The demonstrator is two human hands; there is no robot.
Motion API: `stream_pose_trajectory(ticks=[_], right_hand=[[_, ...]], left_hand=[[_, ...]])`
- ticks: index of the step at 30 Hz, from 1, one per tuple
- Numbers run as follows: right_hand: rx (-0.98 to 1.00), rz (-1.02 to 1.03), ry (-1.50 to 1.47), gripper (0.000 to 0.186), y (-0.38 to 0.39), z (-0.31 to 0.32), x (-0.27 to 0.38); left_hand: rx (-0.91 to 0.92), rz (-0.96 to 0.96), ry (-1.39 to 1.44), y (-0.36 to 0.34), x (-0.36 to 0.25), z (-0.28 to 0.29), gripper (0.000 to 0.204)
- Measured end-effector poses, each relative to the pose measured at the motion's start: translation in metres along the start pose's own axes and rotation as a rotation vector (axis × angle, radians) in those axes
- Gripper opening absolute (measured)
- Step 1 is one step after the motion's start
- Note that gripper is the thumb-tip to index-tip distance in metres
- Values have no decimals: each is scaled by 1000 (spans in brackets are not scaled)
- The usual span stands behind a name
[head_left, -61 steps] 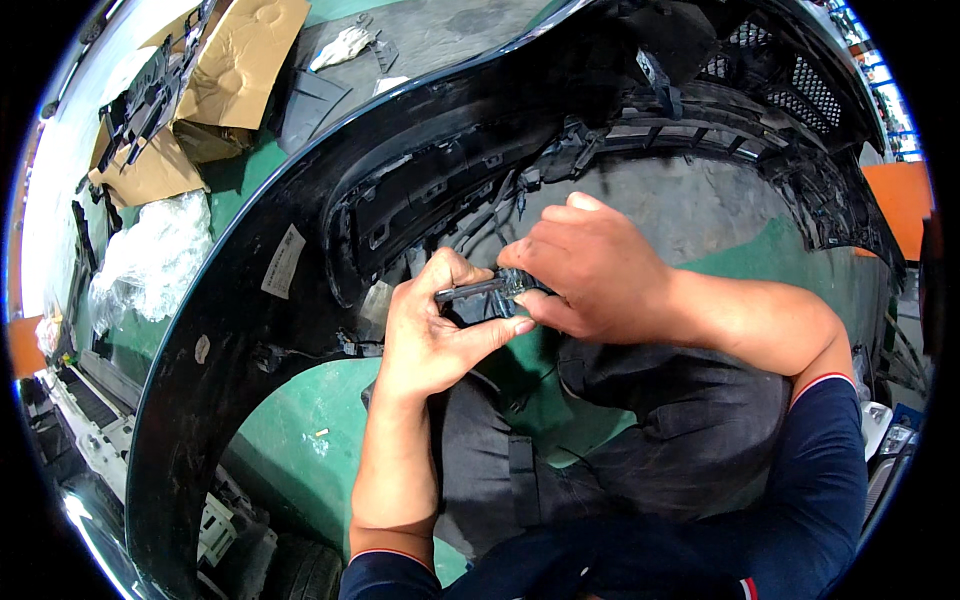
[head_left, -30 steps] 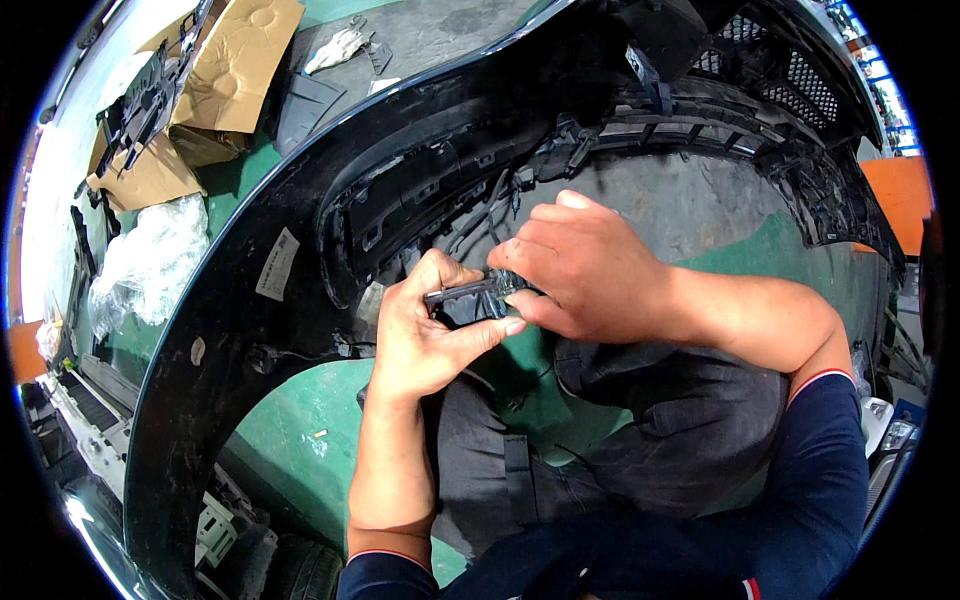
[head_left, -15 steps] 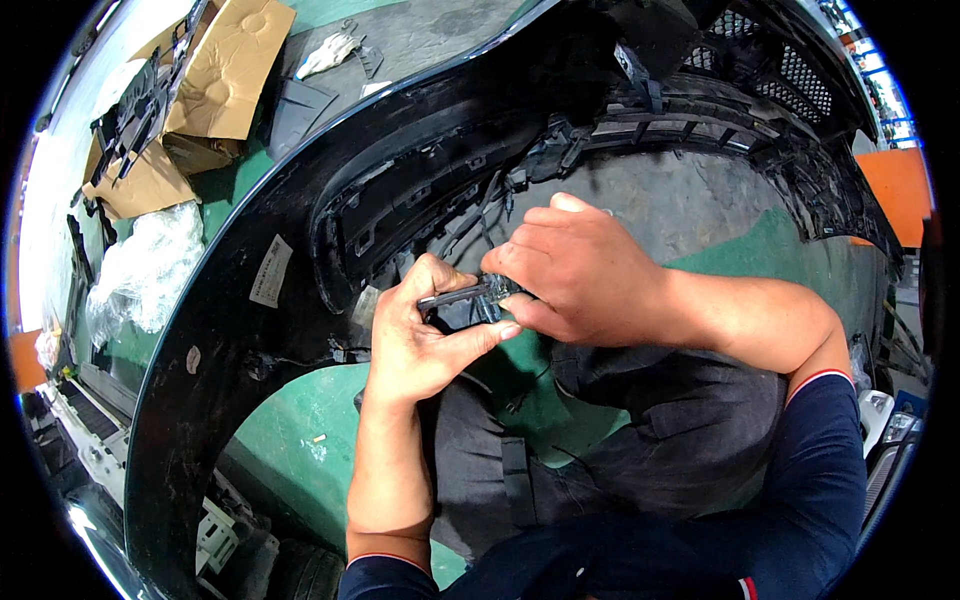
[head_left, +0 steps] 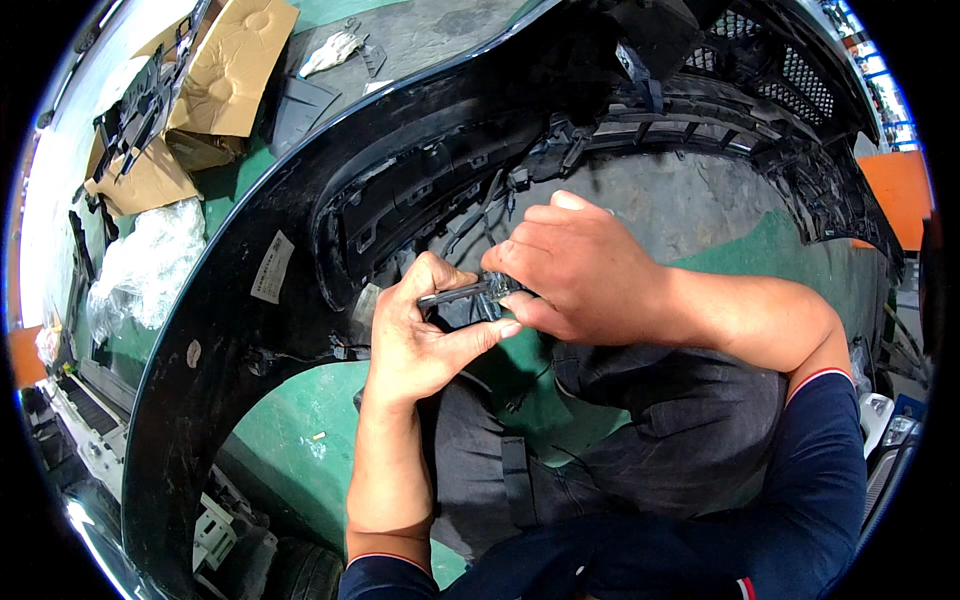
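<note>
A small black plastic part with a slim bar and a clear-looking end (head_left: 453,296) is pinched between my two hands. My left hand (head_left: 412,345) closes round its left end, thumb below and fingers above. My right hand (head_left: 580,275) grips the right end with thumb and bent fingers, hiding much of it. What exactly this part is, I cannot make out. Around my hands curves a large black car bumper (head_left: 222,285), its inner side toward me. Dark wiring (head_left: 492,200) runs along the bumper just beyond my hands.
At the far left stands an open cardboard box (head_left: 225,75) with black plastic parts, beside clear plastic wrap (head_left: 148,265). A white glove (head_left: 330,52) lies beyond the bumper. Mesh grilles (head_left: 800,85) sit at its far right. Below is green floor (head_left: 300,425), between my legs too.
</note>
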State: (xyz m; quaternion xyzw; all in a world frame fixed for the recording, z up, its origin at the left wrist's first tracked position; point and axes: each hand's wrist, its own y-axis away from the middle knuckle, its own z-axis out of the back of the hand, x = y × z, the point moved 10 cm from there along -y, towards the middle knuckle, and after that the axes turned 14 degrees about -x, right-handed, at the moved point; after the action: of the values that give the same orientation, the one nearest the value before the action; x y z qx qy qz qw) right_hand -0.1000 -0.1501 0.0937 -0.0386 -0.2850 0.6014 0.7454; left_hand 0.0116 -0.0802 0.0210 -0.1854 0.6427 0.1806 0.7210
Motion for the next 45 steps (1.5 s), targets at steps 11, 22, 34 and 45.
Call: stream_pose_trajectory(ticks=[11,22,34,45], right_hand=[[-30,10,41,32,2,2,0],[-59,25,20,36,2,3,2],[-67,20,4,39,-1,3,2],[-58,-22,-40,41,0,2,0]], left_hand=[[15,-70,11,-2,-9,-3,47],[17,-44,18,0,-4,-1,47],[9,-42,-17,-1,-3,2,47],[5,-41,1,0,-4,1,50]])
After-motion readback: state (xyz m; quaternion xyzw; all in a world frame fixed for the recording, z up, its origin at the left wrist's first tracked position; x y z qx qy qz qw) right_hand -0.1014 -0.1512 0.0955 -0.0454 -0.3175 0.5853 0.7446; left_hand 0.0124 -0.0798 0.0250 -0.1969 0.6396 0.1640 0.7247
